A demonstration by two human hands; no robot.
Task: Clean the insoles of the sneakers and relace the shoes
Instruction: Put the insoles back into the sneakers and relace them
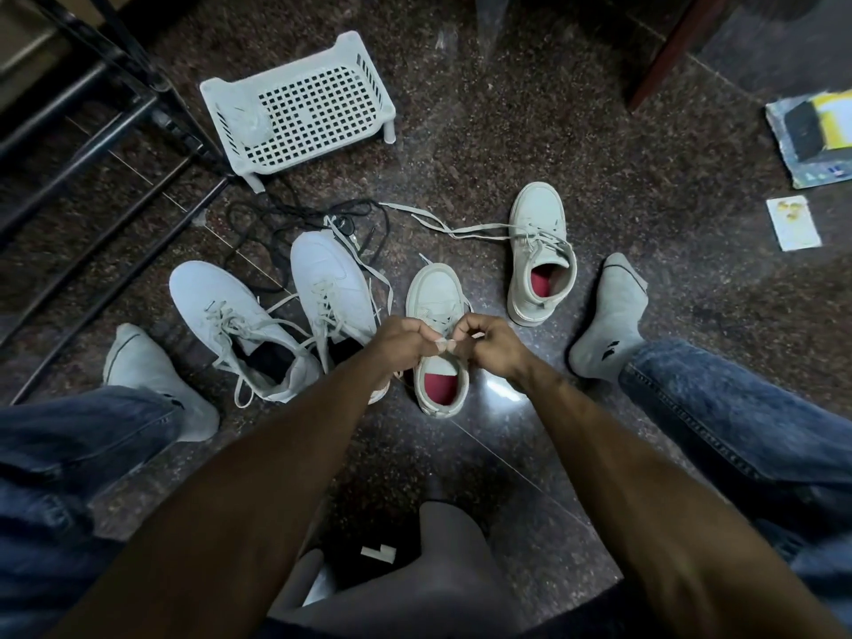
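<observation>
A cream sneaker with a red insole [435,297] stands on the floor between my legs. Over its tongue, my left hand [402,339] and my right hand [488,341] each pinch a strand of its pale lace [446,342], fingertips close together. Its partner [543,251], also with a red insole, sits further right with loose laces trailing to the left. At the left lie two white sneakers [221,311] [329,279] with dark insides and slack laces.
A white perforated plastic rack [299,108] stands at the back. Black cord [276,219] curls on the dark stone floor behind the white shoes. A black metal frame [92,145] is far left. Papers [811,136] lie at the right. My socked feet flank the shoes.
</observation>
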